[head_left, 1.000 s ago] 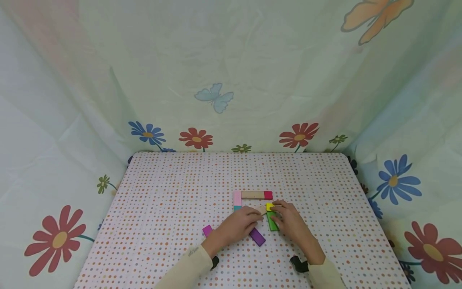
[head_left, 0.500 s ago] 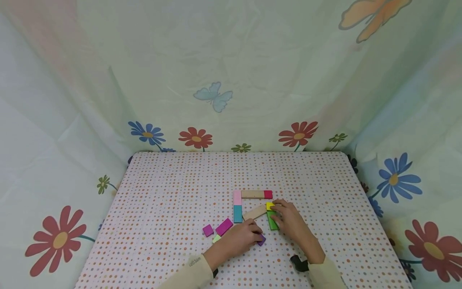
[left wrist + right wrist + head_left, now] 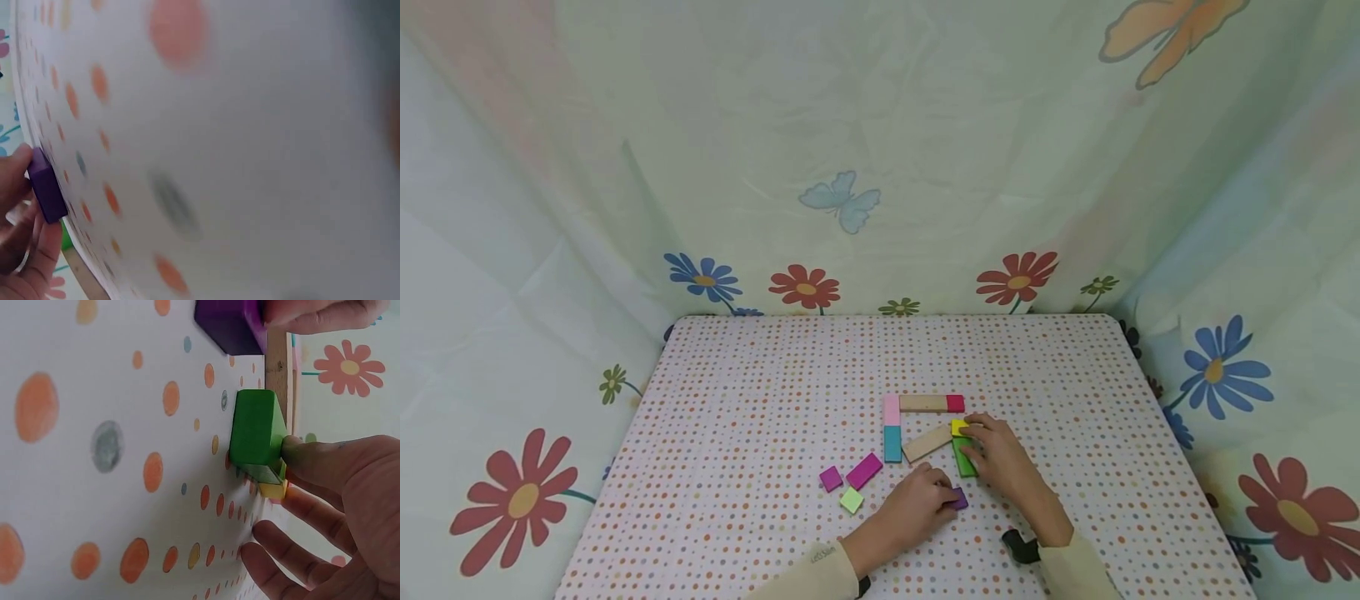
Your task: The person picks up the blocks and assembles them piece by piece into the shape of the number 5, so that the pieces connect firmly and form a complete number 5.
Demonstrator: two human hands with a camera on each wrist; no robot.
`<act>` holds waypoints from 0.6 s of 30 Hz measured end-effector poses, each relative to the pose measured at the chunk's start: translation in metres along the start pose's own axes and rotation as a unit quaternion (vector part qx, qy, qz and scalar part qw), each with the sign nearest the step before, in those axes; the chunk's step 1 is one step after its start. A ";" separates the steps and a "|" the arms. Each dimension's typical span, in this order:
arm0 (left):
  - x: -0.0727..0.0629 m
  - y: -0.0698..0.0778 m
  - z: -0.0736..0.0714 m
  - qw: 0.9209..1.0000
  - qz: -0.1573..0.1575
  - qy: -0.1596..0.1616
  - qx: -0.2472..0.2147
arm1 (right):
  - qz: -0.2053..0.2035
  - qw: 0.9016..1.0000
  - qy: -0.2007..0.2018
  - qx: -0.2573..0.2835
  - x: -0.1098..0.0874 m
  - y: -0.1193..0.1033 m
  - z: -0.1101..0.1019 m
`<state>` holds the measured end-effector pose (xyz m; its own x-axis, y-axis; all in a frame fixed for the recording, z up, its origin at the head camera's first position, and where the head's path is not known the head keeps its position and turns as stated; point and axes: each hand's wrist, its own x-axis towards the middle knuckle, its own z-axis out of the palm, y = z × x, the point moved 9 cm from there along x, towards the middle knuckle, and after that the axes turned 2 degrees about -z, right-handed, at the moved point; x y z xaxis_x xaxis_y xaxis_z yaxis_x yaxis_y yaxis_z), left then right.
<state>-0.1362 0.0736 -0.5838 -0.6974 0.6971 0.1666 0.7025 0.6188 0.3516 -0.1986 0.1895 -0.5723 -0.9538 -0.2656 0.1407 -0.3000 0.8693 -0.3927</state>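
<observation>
My left hand (image 3: pixel 917 504) pinches a purple wooden block (image 3: pixel 958 500) between thumb and fingers, low over the tabletop near the front of the green block. In the left wrist view the purple block (image 3: pixel 47 187) shows at the left edge, between the fingertips. My right hand (image 3: pixel 1006 458) rests at a green block (image 3: pixel 964 458) and a yellow block (image 3: pixel 958 427). Its thumb touches the green block (image 3: pixel 253 425) in the right wrist view, and the index fingertip is at the yellow one; the other fingers are spread. A slanted plain wood block (image 3: pixel 927 443) meets the yellow block's left side.
A pink block (image 3: pixel 891 410), a teal block (image 3: pixel 892 444), a plain wood block (image 3: pixel 922 403) and a red block (image 3: pixel 955 403) form a corner behind. Two magenta blocks (image 3: pixel 864 471) and a light green block (image 3: pixel 852 500) lie left on the dotted tabletop (image 3: pixel 760 400).
My left hand has moved from the slanted wood block toward the front right and taken hold of the purple block, shifting it right. The right hand stays at the green and yellow blocks.
</observation>
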 end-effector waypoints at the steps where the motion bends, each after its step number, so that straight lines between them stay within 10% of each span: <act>1: 0.001 0.000 0.001 1.000 -0.009 0.003 -0.009 | 0.000 1.000 -0.001 0.001 0.000 0.000 0.000; 18: 0.017 0.004 0.008 0.995 -0.099 0.011 -0.008 | 0.004 1.000 0.001 0.009 0.001 0.001 0.000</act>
<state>-0.1440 0.0912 -0.5866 -0.8248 0.5541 0.1125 0.5490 0.7370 0.3943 -0.2002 0.1903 -0.5731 -0.9561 -0.2579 0.1394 -0.2928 0.8633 -0.4110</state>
